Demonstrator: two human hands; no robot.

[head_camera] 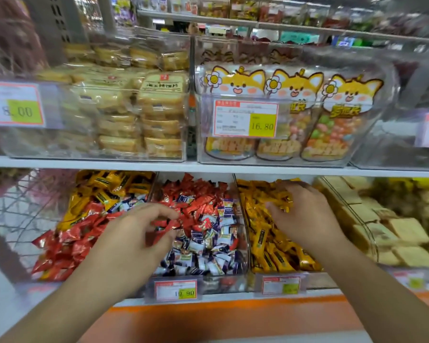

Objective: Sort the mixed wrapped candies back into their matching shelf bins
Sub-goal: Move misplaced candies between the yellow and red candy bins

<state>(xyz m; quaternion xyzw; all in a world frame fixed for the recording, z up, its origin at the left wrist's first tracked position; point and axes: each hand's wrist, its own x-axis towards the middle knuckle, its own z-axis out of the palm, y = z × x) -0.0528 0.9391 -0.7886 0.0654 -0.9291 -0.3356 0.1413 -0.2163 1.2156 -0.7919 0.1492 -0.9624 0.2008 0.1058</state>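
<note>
Three clear bins sit on the lower shelf. The left bin (pixel 47 276) holds red candies (pixel 70 246) in front and yellow ones (pixel 109 186) behind. The middle bin (pixel 243 263) mixes red candies (pixel 196 194) at the back with purple-and-white candies (pixel 208 256) in front. The right bin (pixel 249 246) is full of yellow candies (pixel 278 253). My left hand (pixel 136 233) reaches into the middle bin and pinches a red candy (pixel 170 225). My right hand (pixel 305 211) is in the right bin, its fingers curled round a few yellow candies (pixel 285 203).
Price tags (pixel 175 290) hang on the bin fronts. An upper shelf (pixel 84 162) carries clear boxes of wrapped cakes (pixel 144 112) and fox-print snack packs (pixel 292 115). A bin of pale wrapped biscuits (pixel 391 231) stands at the right. A wire basket (pixel 18 206) is at the left.
</note>
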